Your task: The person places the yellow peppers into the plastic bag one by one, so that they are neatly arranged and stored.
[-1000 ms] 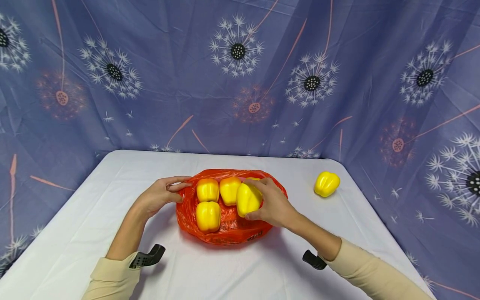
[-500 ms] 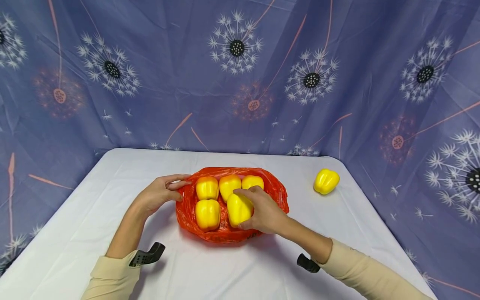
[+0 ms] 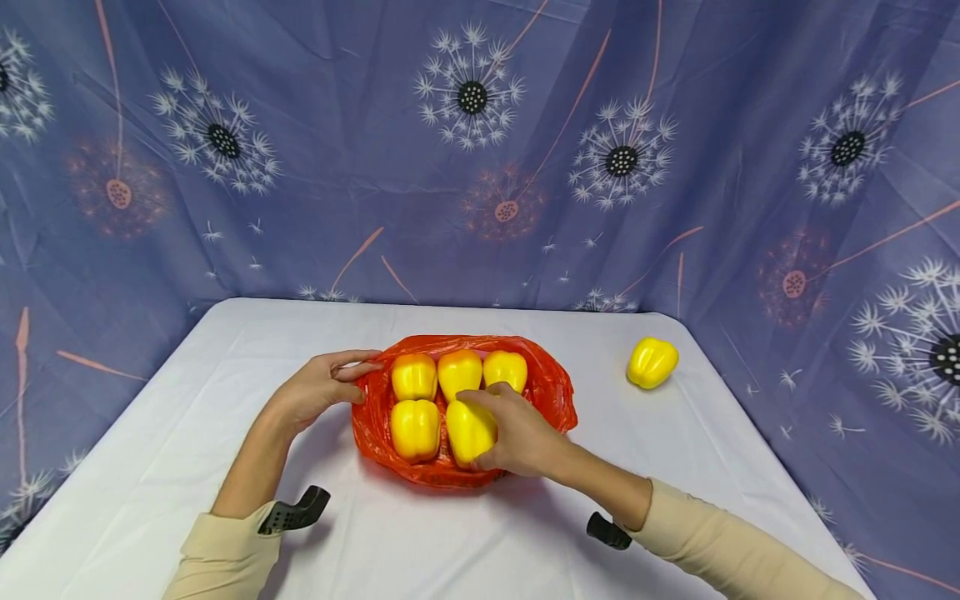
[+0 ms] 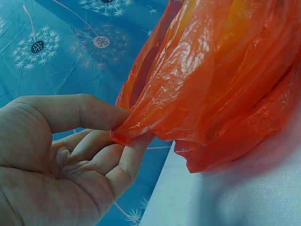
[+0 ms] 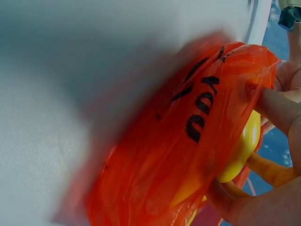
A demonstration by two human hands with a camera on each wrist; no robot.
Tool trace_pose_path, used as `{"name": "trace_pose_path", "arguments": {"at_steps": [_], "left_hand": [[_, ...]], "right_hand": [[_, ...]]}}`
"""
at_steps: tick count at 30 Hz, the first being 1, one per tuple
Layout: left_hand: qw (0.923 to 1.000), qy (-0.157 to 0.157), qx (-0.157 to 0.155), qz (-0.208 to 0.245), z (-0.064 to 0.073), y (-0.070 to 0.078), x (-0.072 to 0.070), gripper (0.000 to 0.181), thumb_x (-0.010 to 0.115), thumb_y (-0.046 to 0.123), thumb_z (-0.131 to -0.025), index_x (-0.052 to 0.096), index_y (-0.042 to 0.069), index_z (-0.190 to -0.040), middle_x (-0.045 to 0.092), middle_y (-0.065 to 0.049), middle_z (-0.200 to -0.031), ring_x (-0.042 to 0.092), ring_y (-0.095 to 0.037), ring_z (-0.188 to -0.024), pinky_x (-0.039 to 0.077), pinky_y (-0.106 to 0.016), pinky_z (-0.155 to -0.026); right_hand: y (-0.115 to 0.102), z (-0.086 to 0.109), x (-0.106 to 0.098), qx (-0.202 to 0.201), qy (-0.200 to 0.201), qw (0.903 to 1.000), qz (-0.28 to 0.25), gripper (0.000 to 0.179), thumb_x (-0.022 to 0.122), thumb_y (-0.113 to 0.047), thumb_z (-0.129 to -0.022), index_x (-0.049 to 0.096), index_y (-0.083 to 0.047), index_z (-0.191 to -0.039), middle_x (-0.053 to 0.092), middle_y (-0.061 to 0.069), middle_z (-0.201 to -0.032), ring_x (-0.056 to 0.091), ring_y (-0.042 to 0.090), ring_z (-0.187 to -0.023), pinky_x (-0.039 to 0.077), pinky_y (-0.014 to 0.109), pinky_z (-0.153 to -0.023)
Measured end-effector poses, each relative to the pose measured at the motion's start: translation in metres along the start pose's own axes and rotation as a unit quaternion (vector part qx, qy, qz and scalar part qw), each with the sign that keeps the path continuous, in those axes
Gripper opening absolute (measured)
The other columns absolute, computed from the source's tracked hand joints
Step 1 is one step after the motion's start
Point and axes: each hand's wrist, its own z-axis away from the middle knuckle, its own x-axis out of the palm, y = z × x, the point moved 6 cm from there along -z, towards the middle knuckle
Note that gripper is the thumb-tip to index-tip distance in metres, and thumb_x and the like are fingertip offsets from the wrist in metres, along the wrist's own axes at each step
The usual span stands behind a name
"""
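Observation:
A red plastic bag [image 3: 555, 400] lies spread wide on the table with several yellow bell peppers inside it. My left hand [image 3: 318, 387] pinches the bag's left edge between thumb and fingers; the left wrist view shows the gathered plastic [image 4: 136, 125] in that grip. Inside the bag at the front, my right hand [image 3: 521, 433] holds a yellow bell pepper [image 3: 469, 433] by its right side. Left of it sits another bell pepper [image 3: 416, 430], and a row of three stands behind. In the right wrist view the bag's printed wall [image 5: 197, 108] covers part of the held pepper [image 5: 242, 150].
One more yellow bell pepper [image 3: 652, 363] lies on the white tablecloth [image 3: 450, 542] near the far right corner. A blue curtain [image 3: 360, 167] with dandelion prints hangs behind and beside the table. Black wrist mounts [image 3: 296, 511] sit at both cuffs.
My right hand has carried its bell pepper left and toward the front of the bag, uncovering the pepper at the back right. The left hand has kept its hold on the bag.

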Motion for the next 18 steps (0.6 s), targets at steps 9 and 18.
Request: {"name": "trace_pose_path", "arguments": {"at_steps": [9, 18], "left_hand": [[1.0000, -0.004, 0.000, 0.004, -0.0005, -0.0011, 0.0012, 0.074, 0.062, -0.008, -0.078, 0.047, 0.000, -0.150, 0.055, -0.024, -0.145, 0.037, -0.036, -0.147, 0.051, -0.021, -0.086], [1.0000, 0.000, 0.001, 0.003, -0.0012, -0.0009, -0.0001, 0.073, 0.062, -0.008, -0.077, 0.049, 0.000, -0.149, 0.057, -0.023, -0.143, 0.040, -0.034, -0.146, 0.050, -0.020, -0.086]], "right_hand": [[-0.0003, -0.0030, 0.0068, -0.013, -0.005, 0.9998, 0.012, 0.080, 0.090, -0.014, -0.070, 0.057, -0.015, -0.143, 0.055, 0.015, -0.132, 0.053, 0.026, -0.119, 0.053, 0.046, -0.095], [-0.0001, -0.0056, 0.0099, -0.021, 0.003, 0.9994, 0.027, 0.080, 0.092, -0.017, -0.069, 0.058, -0.016, -0.142, 0.058, 0.012, -0.128, 0.053, 0.023, -0.115, 0.053, 0.043, -0.093]]}}
